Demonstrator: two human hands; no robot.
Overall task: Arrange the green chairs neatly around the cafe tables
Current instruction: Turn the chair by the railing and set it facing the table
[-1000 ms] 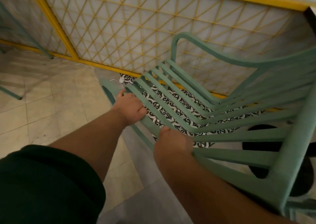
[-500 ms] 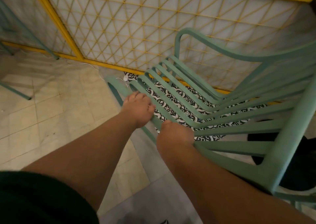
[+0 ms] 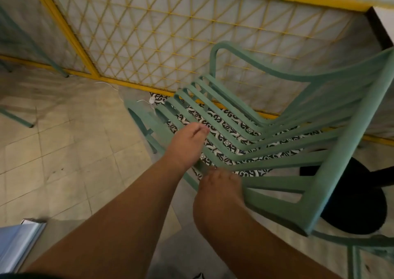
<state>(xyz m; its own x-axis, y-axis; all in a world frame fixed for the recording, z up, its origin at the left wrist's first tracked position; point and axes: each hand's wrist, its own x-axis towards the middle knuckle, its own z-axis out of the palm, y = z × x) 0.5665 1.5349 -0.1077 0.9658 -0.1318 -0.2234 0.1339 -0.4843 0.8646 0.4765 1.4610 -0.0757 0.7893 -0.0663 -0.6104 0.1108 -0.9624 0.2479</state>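
Note:
A green slatted plastic chair (image 3: 277, 142) with armrests stands tilted in front of me, beside a yellow lattice screen. My left hand (image 3: 187, 144) lies over the front of the seat slats with its fingers stretched out straight. My right hand (image 3: 219, 191) is lower and closer to me, its fingers curled round the seat's front edge at the near slats. No table top is in view; only a black round base (image 3: 351, 195) shows behind the chair at the right.
The yellow lattice screen (image 3: 162, 42) runs along the far side. A white cable with a plug (image 3: 151, 99) lies on the floor by the chair. Green legs of other furniture (image 3: 17, 118) stand at the left, and more green framework (image 3: 358, 249) at the lower right. A blue-grey object (image 3: 19, 242) sits at the bottom left.
My left hand has let go of the seat's front edge and its fingers have straightened over the slats. The right hand keeps its hold, and the chair has tilted and shifted slightly right.

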